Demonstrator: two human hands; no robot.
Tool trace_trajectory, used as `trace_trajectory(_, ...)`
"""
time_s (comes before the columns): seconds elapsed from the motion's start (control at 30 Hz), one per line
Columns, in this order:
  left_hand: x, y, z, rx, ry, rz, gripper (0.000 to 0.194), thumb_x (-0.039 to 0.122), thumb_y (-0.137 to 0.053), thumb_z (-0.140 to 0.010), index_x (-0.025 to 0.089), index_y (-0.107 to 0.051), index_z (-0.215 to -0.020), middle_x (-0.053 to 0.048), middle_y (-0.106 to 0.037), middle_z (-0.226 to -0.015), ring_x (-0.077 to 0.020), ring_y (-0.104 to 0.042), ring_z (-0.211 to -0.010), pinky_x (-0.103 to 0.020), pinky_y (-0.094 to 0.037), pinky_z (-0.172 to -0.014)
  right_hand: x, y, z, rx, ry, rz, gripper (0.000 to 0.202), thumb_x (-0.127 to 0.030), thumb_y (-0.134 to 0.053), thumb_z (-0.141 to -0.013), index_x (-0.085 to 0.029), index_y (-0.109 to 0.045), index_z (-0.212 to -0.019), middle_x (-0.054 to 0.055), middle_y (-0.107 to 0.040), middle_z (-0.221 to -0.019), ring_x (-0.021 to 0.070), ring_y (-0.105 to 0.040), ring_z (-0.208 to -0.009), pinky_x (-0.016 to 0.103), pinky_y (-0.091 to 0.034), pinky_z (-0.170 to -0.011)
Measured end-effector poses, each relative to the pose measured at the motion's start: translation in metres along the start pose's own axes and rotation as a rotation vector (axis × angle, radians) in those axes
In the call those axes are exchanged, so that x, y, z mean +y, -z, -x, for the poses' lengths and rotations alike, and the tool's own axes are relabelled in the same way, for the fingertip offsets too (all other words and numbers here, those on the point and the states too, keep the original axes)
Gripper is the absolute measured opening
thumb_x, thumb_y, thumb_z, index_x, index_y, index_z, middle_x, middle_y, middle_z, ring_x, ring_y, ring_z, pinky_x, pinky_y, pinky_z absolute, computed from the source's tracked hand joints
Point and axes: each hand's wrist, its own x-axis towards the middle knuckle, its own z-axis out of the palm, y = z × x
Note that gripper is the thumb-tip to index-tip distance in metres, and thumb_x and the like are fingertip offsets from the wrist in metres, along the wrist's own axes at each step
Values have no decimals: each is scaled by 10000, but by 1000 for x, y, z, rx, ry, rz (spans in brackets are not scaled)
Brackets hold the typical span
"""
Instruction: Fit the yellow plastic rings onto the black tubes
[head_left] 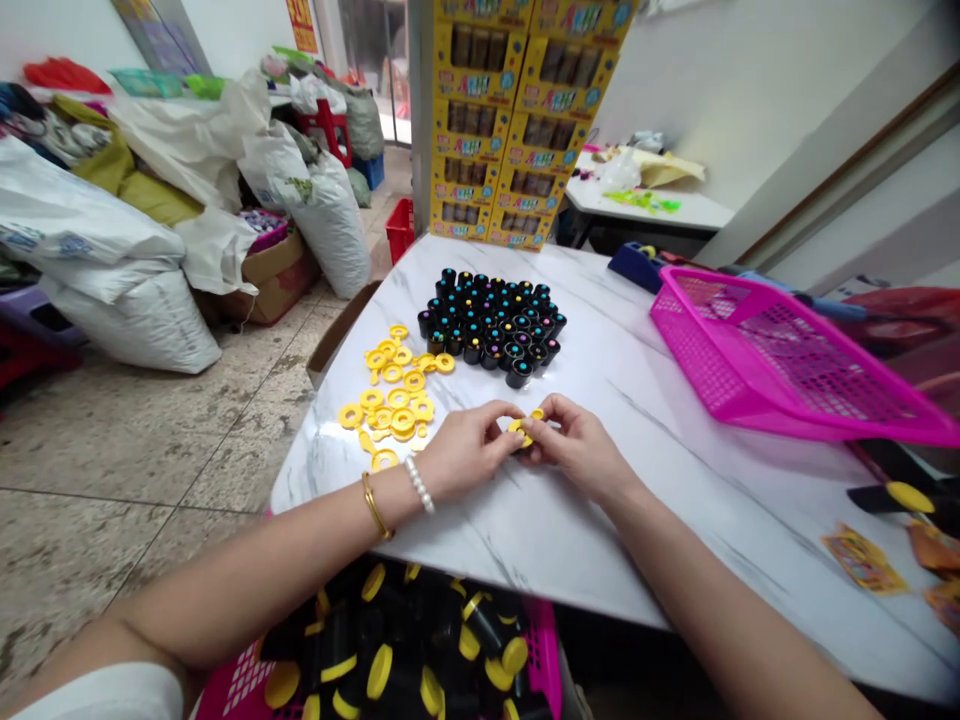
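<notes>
Right hand (577,447) on cap (527,438) (lettered boxes (480,82))

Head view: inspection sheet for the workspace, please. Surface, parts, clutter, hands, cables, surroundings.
Surface: white table with dark veins.
Parts: loose yellow rings scattered at left; black cups with coloured dots grouped close beyond the hands; lower basket in front of the table, holding black tubes with yellow lids.
Clutter: pink basket and small wrappers at right.
Hands: left hand and right hand meet, fingertips on a yellow piece; its underside is hidden.
Cables: nothing seen for certain.
Surroundings: stacked yellow boxes beyond the table; full sacks on the floor at left.
</notes>
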Motion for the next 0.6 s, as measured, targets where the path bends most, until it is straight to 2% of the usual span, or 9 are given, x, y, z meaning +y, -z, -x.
trace_trajectory(0.07, -4, -4, 3, 94, -117, -65, 355, 346, -603, -823, 218, -582, -1153, 8, -653, -794, -115, -565, -622, -225, -434, -629, 0, -1, 0, -31, 17, -6, 350, -448, -717, -713, -211, -463, -758, -57, -576, -540, 91, -534, -430, 196, -433, -420)
trace_trajectory(0.17, -7, -7, 3, 171, -213, -196, 281, 317, -662, -788, 185, -636, -1034, -27, -616, -869, -129, -558, -697, -244, -444, -692, 1, 5, -3, -100, -11, -35, 315, -441, -713, -727, -199, -517, -777, -49, -574, -564, 83, -501, -421, 204, -439, -401)
trace_trajectory(0.3, -7, -6, -1, 147, -250, -268, 165, 292, -617, -825, 172, -645, -935, -25, -577, -809, -146, -550, -745, -254, -442, -720, 2, 20, -13, -154, -116, -169, 353, -500, -680, -739, -157, -594, -731, 11, -608, -631, 90, -522, -479, 204, -456, -414)
trace_trajectory(0.37, -6, -5, -2, 127, -251, -277, 130, 280, -601, -832, 171, -640, -893, -20, -569, -783, -147, -547, -744, -251, -432, -710, 1, 24, -16, -186, -178, -191, 346, -476, -713, -713, -155, -584, -700, 5, -598, -605, 81, -503, -462, 190, -435, -394)
trace_trajectory(0.47, -5, -6, -2, 100, -228, -279, 118, 273, -586, -833, 168, -632, -804, -9, -561, -718, -136, -537, -691, -238, -403, -656, -5, 23, -18, -282, -243, -95, 323, -385, -767, -678, -172, -525, -682, -35, -557, -518, 69, -472, -415, 174, -404, -378)
trace_trajectory(0.53, -5, -6, -2, 97, -222, -280, 137, 277, -579, -832, 166, -631, -771, -3, -563, -684, -131, -529, -659, -235, -381, -630, -9, 19, -17, -312, -245, -23, 326, -355, -768, -680, -184, -490, -692, -55, -538, -507, 69, -469, -417, 198, -455, -419)
trace_trajectory(0.6, -6, -7, -3, 105, -221, -279, 146, 278, -574, -829, 166, -635, -757, 0, -571, -669, -129, -526, -643, -236, -364, -616, -12, 14, -15, -290, -213, 35, 319, -354, -741, -704, -193, -466, -710, -66, -523, -525, 70, -467, -433, 237, -507, -467)
